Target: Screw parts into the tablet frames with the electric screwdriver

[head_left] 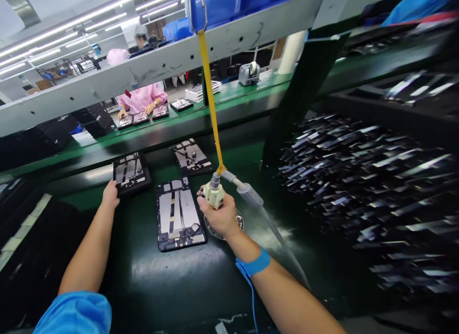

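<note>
My right hand (pixel 220 217) is wrapped around a cream-coloured electric screwdriver (pixel 214 195), which hangs upright from a yellow strap and has a grey cable. Under that hand, partly hidden, stands a round metal dish (pixel 239 220) with small bits in it. An opened tablet (pixel 177 214) with its insides showing lies on the green mat, left of the screwdriver. My left hand (pixel 110 195) grips the near left edge of another opened tablet (pixel 131 173), which lies on a black tray or stack. Its fingertips are partly hidden.
A third opened tablet (pixel 191 157) lies farther back. Blurred stacks of dark parts (pixel 358 181) fill the right side; black stacks (pixel 32 248) stand at left. A grey metal beam (pixel 143 68) crosses above. Across the bench, a person in pink (pixel 147 97) handles tablets near a tape dispenser (pixel 249 73).
</note>
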Available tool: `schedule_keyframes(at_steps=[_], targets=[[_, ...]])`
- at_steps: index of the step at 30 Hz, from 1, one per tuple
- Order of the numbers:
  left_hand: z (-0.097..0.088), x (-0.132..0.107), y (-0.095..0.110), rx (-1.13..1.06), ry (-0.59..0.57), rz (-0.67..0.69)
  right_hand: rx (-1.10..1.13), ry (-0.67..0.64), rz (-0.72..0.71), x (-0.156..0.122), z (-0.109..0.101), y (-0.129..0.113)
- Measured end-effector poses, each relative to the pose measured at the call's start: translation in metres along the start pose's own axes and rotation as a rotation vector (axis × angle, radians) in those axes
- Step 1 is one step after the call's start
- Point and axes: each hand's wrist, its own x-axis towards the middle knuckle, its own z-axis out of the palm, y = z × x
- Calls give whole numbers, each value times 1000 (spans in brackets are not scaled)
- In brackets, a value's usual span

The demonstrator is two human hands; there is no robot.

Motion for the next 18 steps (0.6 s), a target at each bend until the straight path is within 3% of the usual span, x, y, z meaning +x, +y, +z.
schedule_keyframes(at_steps=[4, 10, 15, 18], targets=[[-34, -43, 3, -194, -15, -60, -1, 12, -22, 2, 1, 5], [-93, -147, 15, -372, -84, -82, -38, 15, -41, 10, 3, 23], [-155, -233, 63, -430, -199, -64, -58, 29, -53, 17, 4, 38], [-197, -259, 104, -411, -203, -33, -77, 32, -40, 19, 5, 45]])
